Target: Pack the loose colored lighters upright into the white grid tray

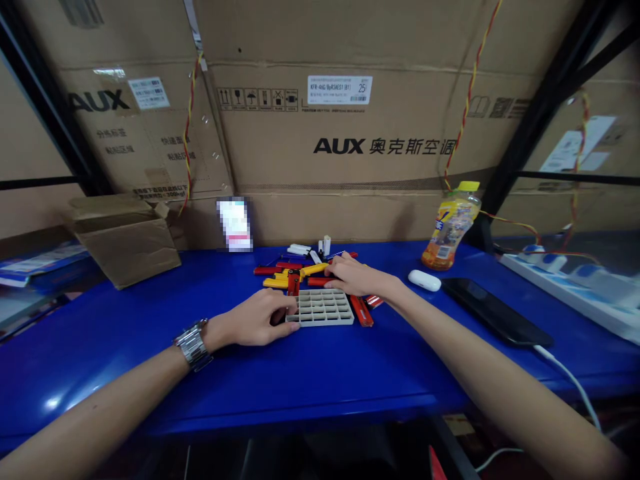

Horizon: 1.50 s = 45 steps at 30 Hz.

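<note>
Grey plastic grid tray, rows of square cells, flat on the blue surface near mid-frame. Long axis runs roughly side to side, slightly skewed; short side points at the wearer.

Left hand: fingers curled, closed on the tray's 9 o'clock end, apparently gripping it. Steel wristwatch on that wrist. Right hand: fingers laid over the tray's 1 o'clock corner; cannot tell if gripping.

Red and yellow plastic pieces heaped at 12 o'clock, touching the tray's far edge; one red piece lies at 3 to 4 o'clock.

Further out at 2 o'clock: juice bottle, yellow cap; white earbud case; black phone on a white cable. Behind, cardboard carton printed "AUX 奥克斯空调", label reading "KFR-46G/BpR3AES1 (B1)".
</note>
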### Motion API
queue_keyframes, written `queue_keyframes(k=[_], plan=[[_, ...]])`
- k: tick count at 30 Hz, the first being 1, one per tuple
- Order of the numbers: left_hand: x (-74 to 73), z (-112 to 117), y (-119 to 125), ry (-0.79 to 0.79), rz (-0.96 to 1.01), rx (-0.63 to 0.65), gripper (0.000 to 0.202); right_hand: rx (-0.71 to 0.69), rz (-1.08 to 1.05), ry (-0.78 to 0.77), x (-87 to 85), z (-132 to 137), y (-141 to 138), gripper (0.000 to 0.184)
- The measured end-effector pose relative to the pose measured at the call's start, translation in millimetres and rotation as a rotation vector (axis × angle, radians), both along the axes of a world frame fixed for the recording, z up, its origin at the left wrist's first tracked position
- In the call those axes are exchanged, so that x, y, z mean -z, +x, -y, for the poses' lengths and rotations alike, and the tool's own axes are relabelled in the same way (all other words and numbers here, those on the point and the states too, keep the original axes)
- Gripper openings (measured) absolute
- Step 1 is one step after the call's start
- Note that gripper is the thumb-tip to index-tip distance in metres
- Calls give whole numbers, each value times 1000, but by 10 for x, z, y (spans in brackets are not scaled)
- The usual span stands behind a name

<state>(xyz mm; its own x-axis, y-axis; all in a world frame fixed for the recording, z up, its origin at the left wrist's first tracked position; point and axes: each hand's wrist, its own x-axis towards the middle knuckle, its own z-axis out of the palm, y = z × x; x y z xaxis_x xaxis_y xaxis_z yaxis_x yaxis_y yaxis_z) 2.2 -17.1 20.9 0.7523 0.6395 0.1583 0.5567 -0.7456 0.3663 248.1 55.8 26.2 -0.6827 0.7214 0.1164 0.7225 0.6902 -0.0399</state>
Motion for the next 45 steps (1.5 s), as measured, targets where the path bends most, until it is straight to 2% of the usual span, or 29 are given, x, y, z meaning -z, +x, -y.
queue_keyframes(k=[3,6,10,12,14,18,21,25,30,32,35,38,41,45], plan=[[-1,-2,7,1,4,0,24,2,-15,4,-43,26,2,15],[-1,-3,11,10,-9,-18,23,-13,-139,47,-59,33,21,12],[16,-18,8,55,-31,-72,23,-3,-435,-33,-39,8,27,13],[35,-34,4,85,-38,-101,23,24,-643,-88,-13,-15,0,23],[59,-53,3,105,-44,-127,25,20,-863,-159,19,-36,-47,32],[103,-95,19,128,-52,-164,27,-41,-1255,-440,70,-29,-165,23],[128,-129,30,152,-45,-206,24,-20,-1425,-601,75,5,-221,27],[156,-165,21,151,-40,-267,22,12,-1386,-504,52,20,-217,27],[169,-172,12,163,-47,-258,24,105,-1380,-367,52,-6,-202,35],[162,-165,15,169,-48,-248,25,114,-1472,-403,51,4,-222,37],[150,-155,19,178,-55,-234,26,79,-1625,-581,32,56,-266,39],[149,-154,16,190,-54,-223,27,48,-1641,-678,8,115,-298,39],[160,-160,9,200,-47,-214,27,129,-1584,-663,-1,144,-298,39],[177,-168,0,212,-33,-194,28,278,-1518,-700,-16,156,-273,49]])
